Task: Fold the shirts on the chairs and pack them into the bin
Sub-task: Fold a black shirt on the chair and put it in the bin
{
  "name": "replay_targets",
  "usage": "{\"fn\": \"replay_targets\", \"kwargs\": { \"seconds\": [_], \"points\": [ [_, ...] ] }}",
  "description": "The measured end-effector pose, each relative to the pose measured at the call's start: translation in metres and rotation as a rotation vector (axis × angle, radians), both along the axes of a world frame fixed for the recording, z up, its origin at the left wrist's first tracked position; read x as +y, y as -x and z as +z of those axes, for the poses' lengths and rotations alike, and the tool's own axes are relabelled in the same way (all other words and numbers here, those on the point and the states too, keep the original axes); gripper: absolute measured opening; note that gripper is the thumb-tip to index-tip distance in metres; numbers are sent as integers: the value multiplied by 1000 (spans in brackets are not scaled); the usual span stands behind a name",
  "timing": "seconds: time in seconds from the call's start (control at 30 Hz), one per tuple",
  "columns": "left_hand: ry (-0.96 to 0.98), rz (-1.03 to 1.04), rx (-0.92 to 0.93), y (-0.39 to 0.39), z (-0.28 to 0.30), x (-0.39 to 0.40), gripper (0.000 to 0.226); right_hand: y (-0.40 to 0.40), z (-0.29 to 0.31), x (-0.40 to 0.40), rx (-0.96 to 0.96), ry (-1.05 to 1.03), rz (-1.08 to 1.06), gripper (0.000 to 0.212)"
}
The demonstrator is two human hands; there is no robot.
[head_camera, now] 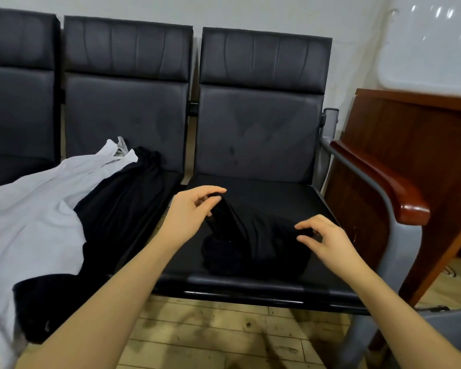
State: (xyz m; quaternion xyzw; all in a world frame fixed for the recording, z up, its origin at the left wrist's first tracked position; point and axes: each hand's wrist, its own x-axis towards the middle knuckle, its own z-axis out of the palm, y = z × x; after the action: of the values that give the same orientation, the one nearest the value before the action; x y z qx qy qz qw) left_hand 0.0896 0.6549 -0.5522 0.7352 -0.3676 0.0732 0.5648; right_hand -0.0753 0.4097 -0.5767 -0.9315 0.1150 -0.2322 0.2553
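A crumpled black shirt (253,243) lies on the seat of the right-hand chair (277,193). My left hand (192,211) pinches its upper left edge between thumb and fingers, lifting the cloth a little. At the shirt's right edge, my right hand (322,235) pinches a fold of the same cloth. On the middle chair (128,123) a white shirt (35,209) lies spread over another black garment (117,209), which hangs off the seat front. No bin can be clearly made out.
A third black chair (16,89) stands at the far left. A metal armrest with a wooden cap (378,179) bounds the right chair. Behind it stands a brown wooden cabinet (410,145). A grey object's corner (453,331) shows at bottom right. Wooden floor lies below.
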Motion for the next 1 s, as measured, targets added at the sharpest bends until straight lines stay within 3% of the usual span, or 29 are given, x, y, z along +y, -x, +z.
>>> {"fn": "replay_targets", "kwargs": {
  "seconds": [0.13, 0.37, 0.63, 0.7, 0.83, 1.0],
  "points": [
    [30, -21, 37, 8, 14, -2, 21, 3, 13, 5, -44, 78, -7, 16],
    [44, 29, -1, 6, 46, -10, 9, 4, 61, 15, -312, 66, -57, 9],
    [-86, 144, -356, -17, 129, -10, 11, -12, 146, 17, -521, -2, -73, 7],
    [-131, 184, -370, -23, 149, -8, 12, -17, 162, 16, -528, -42, -87, 6],
    [-40, 201, -317, -24, 186, -4, 14, -23, 196, 17, -594, -137, -113, 5],
    [-125, 258, -411, -26, 217, 6, 20, -21, 240, 23, -738, -174, -134, 6]
  ]
}}
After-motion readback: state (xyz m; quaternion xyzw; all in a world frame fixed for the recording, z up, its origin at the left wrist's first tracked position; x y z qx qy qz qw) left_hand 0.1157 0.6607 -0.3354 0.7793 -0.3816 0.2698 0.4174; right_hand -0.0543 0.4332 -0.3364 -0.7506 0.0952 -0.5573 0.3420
